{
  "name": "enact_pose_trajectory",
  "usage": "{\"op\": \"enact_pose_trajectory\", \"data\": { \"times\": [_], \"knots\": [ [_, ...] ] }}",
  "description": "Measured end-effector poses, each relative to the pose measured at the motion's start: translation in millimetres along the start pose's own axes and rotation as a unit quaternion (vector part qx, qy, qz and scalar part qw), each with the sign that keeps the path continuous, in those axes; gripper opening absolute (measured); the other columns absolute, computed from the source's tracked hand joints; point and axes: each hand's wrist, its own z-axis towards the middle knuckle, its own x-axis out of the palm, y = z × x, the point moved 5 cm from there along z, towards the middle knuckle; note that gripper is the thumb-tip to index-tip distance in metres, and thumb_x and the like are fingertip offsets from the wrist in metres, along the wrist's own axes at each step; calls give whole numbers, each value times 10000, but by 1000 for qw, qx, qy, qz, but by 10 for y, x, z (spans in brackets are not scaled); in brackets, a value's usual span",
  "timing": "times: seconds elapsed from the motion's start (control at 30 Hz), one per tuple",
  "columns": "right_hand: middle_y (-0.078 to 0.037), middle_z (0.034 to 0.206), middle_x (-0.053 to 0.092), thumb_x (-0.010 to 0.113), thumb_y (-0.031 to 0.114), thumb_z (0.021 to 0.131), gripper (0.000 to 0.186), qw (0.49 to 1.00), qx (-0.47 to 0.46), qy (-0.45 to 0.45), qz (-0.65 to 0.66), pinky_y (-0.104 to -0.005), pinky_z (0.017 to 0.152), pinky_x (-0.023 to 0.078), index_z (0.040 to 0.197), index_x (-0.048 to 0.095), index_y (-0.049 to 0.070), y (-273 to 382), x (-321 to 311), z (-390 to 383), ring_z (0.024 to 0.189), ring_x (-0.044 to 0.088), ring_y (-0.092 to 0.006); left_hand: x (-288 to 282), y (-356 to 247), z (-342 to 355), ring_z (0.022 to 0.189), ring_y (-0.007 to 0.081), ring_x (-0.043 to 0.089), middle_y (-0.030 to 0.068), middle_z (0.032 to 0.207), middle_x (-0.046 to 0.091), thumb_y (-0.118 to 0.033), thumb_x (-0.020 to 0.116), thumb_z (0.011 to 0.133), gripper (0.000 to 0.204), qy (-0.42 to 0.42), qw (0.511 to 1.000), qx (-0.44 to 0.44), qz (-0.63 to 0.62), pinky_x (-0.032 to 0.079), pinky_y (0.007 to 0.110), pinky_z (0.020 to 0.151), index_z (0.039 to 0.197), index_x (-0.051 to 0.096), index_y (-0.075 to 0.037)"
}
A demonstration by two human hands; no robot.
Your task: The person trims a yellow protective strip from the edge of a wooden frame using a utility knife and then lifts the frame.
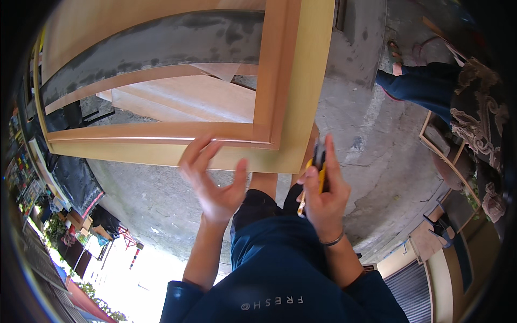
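Right hand (331, 199) gripping yellow-and-black cutter (319, 156) beside wooden frame's (276, 97) near corner, index finger extending; left hand (215, 185) opening wide, holding nothing, at frame's near edge, contact unclear. Cutter looking light, stiff, best held by handle. Frame showing smooth, brown moulding, flat pale border; probably rigid, heavier, best held by border.

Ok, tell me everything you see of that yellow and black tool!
The tool is slim, plastic-looking, yellow and black, perhaps a cutter. It slants, dark upper end leaning right, in the fingers of the right hand, which partly hide it. It appears just right of the frame. Whether a blade is out is unclear.
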Motion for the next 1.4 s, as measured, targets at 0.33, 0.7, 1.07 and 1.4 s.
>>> {"op": "enact_pose_trajectory", "data": {
  "times": [0.33,0.7,1.07,1.4],
  "knots": [
    [-167,1177,697,575,73,946,555,997,-75,9,-25,-258,593,528,1472,422,-13,-14,-523,269,670,657,-112,430,-345,430,1264,303,418,122,1381,482,-112,748,750,628,122,989,-12,83,301,455,1053,1323,492,-86],
    [-24,701,620,537,109,1000,525,997,-78,14,-2,-206,451,436,1494,394,-1,-199,-1085,432,530,571,-42,489,-510,355,1296,305,394,117,1388,452,-137,751,733,677,109,973,-64,191,284,489,1063,1340,454,-99],
    [-35,690,639,515,139,1007,529,1000,-20,-4,-12,-201,499,447,1492,382,-26,-351,-1463,565,552,578,-48,577,-542,962,1259,305,431,108,1346,480,-176,779,676,728,57,969,-13,241,297,478,1047,1324,461,-85],
    [-77,727,651,508,176,1020,549,1000,-7,3,-8,-178,446,418,1507,349,-21,-274,-1692,773,527,566,-49,598,-539,1203,1268,327,414,123,1361,452,-182,777,705,701,71,968,-35,238,289,496,1063,1320,460,-66]
  ]
}}
